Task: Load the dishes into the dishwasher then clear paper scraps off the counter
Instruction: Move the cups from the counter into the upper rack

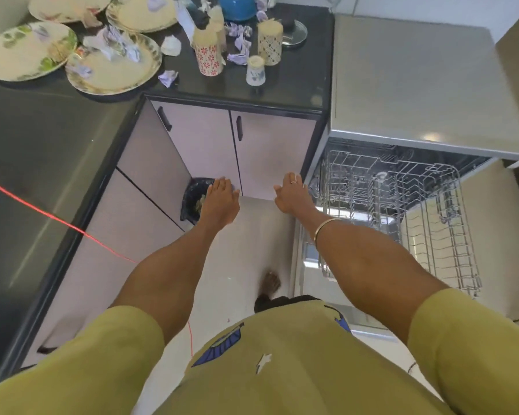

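The left hand's fingers (219, 182) stretch straight out, palm down, over a dark bin (192, 202) on the floor; a pale purple bit shows at their tips, too small to tell whether it is held. The right hand (291, 194), ring on one finger, is spread flat and holds nothing, just beside the dishwasher's pulled-out wire rack (402, 211) at three o'clock. The rack is bare metal wire; the dishwasher's steel top (417, 79) sits at one o'clock.

On the black counter (282, 85) at twelve o'clock stand patterned cups (207, 55), one small cup (255, 70) upside down, with a blue jar (237, 7) behind them. Crumpled lilac and white paper scraps (168, 77) lie between them. At eleven o'clock, cream floral plates (27, 49) overlap, scraps resting on them. Pale cupboard doors (270, 145) with dark handles face the person; the floor is light tile.
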`<state>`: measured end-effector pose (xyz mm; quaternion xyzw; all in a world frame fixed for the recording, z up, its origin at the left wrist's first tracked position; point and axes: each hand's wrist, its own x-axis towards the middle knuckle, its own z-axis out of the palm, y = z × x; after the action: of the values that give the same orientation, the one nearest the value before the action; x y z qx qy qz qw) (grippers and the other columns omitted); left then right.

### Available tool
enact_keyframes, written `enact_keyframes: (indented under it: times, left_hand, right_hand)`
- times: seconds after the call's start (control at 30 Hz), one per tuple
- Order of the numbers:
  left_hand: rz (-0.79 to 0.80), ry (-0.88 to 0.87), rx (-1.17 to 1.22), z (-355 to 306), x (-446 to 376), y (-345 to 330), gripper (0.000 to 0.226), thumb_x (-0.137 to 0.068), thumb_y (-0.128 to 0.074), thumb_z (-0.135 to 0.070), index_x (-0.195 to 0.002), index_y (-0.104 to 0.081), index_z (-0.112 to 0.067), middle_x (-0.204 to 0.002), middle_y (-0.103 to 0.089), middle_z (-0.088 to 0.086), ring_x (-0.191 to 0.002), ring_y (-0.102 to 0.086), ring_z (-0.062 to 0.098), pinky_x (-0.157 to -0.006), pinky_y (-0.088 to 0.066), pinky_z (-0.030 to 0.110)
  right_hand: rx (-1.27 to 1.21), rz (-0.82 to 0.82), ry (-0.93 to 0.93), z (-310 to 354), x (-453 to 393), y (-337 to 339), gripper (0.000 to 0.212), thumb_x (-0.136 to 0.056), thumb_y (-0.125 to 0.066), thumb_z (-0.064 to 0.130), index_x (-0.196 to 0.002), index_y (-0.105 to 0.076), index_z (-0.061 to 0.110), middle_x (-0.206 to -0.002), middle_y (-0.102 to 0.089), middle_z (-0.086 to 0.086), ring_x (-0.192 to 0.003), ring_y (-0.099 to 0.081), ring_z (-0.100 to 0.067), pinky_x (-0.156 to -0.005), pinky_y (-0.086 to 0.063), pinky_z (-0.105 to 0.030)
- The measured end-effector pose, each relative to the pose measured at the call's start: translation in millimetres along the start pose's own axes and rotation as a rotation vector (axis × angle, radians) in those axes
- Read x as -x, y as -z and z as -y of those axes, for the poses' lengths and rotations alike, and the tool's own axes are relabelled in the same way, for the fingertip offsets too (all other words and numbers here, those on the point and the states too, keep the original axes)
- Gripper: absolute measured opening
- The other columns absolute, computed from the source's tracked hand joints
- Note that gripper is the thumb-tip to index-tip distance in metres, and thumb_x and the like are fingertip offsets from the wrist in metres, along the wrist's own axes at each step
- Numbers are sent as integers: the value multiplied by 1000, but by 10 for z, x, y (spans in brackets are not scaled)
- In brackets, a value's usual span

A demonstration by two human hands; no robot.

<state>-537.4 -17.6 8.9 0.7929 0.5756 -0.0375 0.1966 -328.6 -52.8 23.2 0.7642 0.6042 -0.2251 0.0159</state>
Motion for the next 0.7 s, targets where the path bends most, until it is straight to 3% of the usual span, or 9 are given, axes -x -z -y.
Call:
enact_keyframes:
  times: [0.2, 0.37, 0.5, 0.7]
  left_hand:
    - [-71, -23, 59, -111, -769, 556, 56, -107, -19, -28, -153, -16, 4, -162, -14, 20, -150, -11, 33, -123, -8, 45]
    - [-155, -40, 124, -199, -1384, 921, 56, -106, -20, -29, -153, -18, 3, -161, -18, 20, -150, -14, 32, -123, -9, 44]
    - [-198, -57, 98, -115, -1744, 1133, 56, -107, -19, -28, -153, -18, 3, -161, -17, 20, -150, -12, 31, -123, -9, 43]
    - [-301, -98, 101, 151, -2348, 1498, 57, -107, -22, -29, -154, -16, 2, -162, -15, 18, -151, -10, 29, -124, -6, 42]
  right_hand:
    - [-24, -95, 0, 66, -693, 485, 59, -102, -35, 30, -148, -22, -5, -155, -23, -20, -143, -21, -36, -114, -24, -52]
    - [-61, -179, 27, 126, -1198, 856, 53, -104, -33, 33, -139, -35, -6, -142, -41, -24, -130, -38, -37, -108, -35, -48]
    - [-144, -247, 38, 262, -1521, 1075, 53, -105, -33, 31, -143, -35, -6, -146, -40, -24, -137, -36, -37, -113, -32, -47]
    - [-228, -429, 60, 514, -1988, 1364, 30, -101, -43, 21, -120, -54, 2, -121, -59, -17, -111, -57, -34, -92, -47, -39]
